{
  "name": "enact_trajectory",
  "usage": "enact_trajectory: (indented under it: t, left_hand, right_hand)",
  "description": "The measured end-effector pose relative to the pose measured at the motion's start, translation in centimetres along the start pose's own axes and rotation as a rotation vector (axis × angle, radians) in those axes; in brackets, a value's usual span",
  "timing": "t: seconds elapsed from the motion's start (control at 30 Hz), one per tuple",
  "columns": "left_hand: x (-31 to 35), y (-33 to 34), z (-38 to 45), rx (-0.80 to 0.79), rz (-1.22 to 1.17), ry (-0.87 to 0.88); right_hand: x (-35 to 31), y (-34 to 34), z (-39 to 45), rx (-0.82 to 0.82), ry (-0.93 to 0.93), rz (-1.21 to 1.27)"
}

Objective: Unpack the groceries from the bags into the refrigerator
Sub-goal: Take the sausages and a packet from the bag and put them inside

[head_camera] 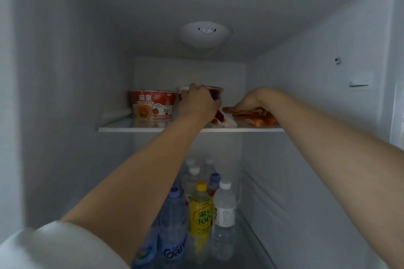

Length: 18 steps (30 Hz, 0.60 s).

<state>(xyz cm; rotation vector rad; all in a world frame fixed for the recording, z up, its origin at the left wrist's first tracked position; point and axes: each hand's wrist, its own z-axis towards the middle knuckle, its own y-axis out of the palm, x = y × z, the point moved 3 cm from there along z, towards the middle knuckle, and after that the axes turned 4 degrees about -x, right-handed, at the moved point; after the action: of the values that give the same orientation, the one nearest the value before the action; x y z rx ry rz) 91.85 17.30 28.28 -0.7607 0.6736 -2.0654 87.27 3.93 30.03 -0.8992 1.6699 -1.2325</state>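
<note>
Both my arms reach into the open refrigerator, up to its top glass shelf (122, 128). My left hand (196, 102) grips a dark purple noodle bowl (215, 92) standing in the middle of that shelf, fingers curled over its rim. A red noodle bowl (153, 105) stands just left of it. My right hand (247, 105) lies flat, palm down, on an orange-red food packet (260, 119) on the right part of the shelf. A small red and white packet (225, 120) lies between the purple bowl and the orange one.
On the shelf below stand several bottles: a yellow drink bottle (200, 214), a clear water bottle (223, 214) and blue-labelled water bottles (172, 231). A round white light fitting (204, 33) sits on the ceiling. White side walls close in left and right.
</note>
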Motion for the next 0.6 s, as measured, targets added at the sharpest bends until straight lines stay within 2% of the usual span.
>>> enact_trajectory:
  t: [0.13,0.3,0.43,0.6]
  left_hand:
    - [0.4,0.8,0.0,-0.126,-0.096,0.084]
    - [0.2,1.6,0.2,-0.244,-0.065,0.080]
    - [0.0,1.7,0.5,-0.239,-0.080,0.054]
    - [-0.2,1.2,0.5,-0.177,-0.070,0.065]
  right_hand:
    - [0.7,0.2,0.7,0.086,-0.112,0.106]
    - [0.8,0.3,1.9,0.040,-0.168,0.125]
    - [0.2,-0.1,1.0,0.039,-0.166,0.102]
    - [-1.2,-0.2,-1.0,0.129,-0.249,0.107]
